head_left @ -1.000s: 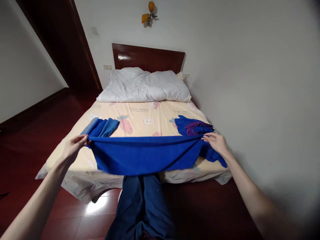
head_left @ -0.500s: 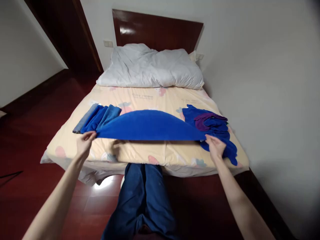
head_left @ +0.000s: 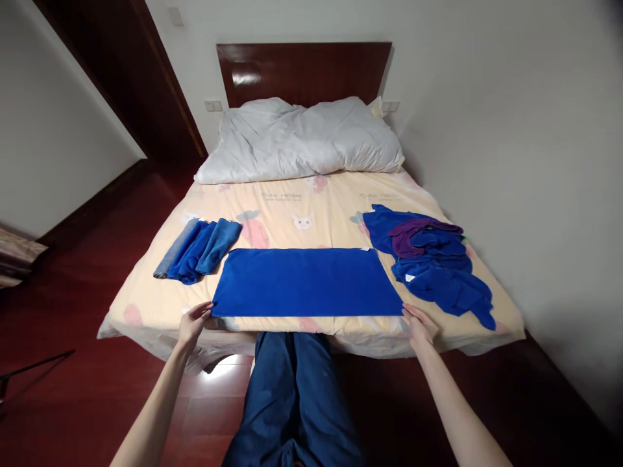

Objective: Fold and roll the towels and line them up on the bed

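A blue towel (head_left: 309, 282) lies flat as a wide rectangle near the foot of the bed (head_left: 302, 224). My left hand (head_left: 192, 321) pinches its near left corner. At the near right corner, the fingers of my right hand (head_left: 418, 324) are closed on the towel as well. Left of it sit several rolled towels (head_left: 199, 250), blue and grey, side by side. On the right is a loose heap of crumpled blue towels (head_left: 448, 275) with a purple cloth (head_left: 406, 237) among them.
A folded white quilt (head_left: 296, 139) lies at the head of the bed, against a dark wooden headboard (head_left: 306, 71). A wall (head_left: 525, 162) runs along the right side. My legs (head_left: 296, 395) stand at the bed's front edge.
The blue towel was held stretched and billowing above the bed; now it rests flat on the sheet. Both hands have come down and toward me, still on its near corners.
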`<act>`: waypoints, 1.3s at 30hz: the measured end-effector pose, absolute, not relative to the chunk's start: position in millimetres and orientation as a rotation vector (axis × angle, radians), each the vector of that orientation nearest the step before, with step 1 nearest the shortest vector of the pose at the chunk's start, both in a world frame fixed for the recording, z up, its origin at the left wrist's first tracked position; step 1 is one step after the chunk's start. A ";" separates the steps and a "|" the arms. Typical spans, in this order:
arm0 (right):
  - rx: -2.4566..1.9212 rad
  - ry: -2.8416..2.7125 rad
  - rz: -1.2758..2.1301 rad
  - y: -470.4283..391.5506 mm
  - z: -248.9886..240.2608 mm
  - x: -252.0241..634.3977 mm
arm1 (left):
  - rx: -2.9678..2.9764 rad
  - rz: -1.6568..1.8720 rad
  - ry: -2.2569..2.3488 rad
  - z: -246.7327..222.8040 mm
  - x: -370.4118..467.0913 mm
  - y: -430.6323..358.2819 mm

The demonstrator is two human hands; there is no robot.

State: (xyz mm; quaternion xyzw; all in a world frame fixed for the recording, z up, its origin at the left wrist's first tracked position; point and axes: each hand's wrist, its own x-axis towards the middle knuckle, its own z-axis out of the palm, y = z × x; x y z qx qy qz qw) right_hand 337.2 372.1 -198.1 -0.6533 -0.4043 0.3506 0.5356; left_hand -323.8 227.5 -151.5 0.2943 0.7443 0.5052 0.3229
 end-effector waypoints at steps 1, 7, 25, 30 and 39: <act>-1.565 -0.902 0.817 368.5 -199.2 340.1 | 0.779 1.322 1.944 -151.0 -322.6 226.3; -1.580 -0.766 0.689 351.5 -197.5 343.3 | 0.966 1.089 2.078 -155.4 -323.5 210.0; -1.746 -2.200 0.261 377.5 -198.8 211.5 | 1.910 0.302 2.278 -164.0 -295.5 396.9; -1.819 -2.294 0.131 373.7 -204.3 210.8 | 1.808 0.222 2.403 -172.2 -313.9 423.9; -1.586 -2.480 0.209 426.6 -173.7 162.1 | 2.299 0.417 1.985 -172.9 -216.3 400.1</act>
